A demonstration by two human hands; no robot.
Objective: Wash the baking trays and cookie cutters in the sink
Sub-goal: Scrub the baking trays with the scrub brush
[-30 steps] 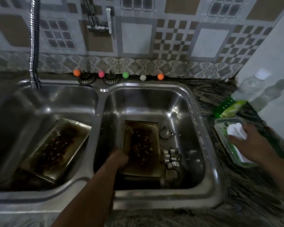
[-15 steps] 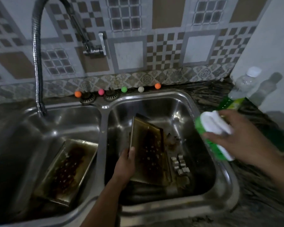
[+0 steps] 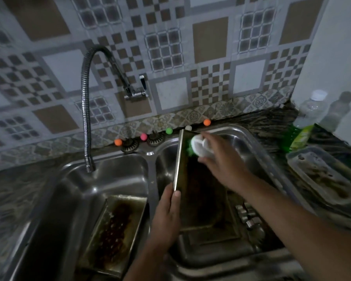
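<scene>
A dirty baking tray (image 3: 199, 189) stands tilted almost upright in the right basin of the steel double sink (image 3: 150, 159). My left hand (image 3: 167, 216) grips its left edge. My right hand (image 3: 221, 159) presses a white and green scrubber (image 3: 200, 147) against the tray's upper inner face. A second tray (image 3: 114, 230), with burnt brown residue, lies slanted in the left basin. Several small metal cookie cutters (image 3: 249, 218) rest on the right basin's floor, partly hidden by my right forearm.
A flexible tap (image 3: 85, 110) arches over the left basin. On the counter at right are a green dish-soap bottle (image 3: 304, 126) and a soiled plastic container (image 3: 324, 177). Small coloured balls (image 3: 143, 136) and two drain strainers (image 3: 130, 145) line the sink's back rim.
My left hand has raised the right-basin tray from flat to nearly upright. My right hand took the scrubber from the container at right and brought it onto the tray.
</scene>
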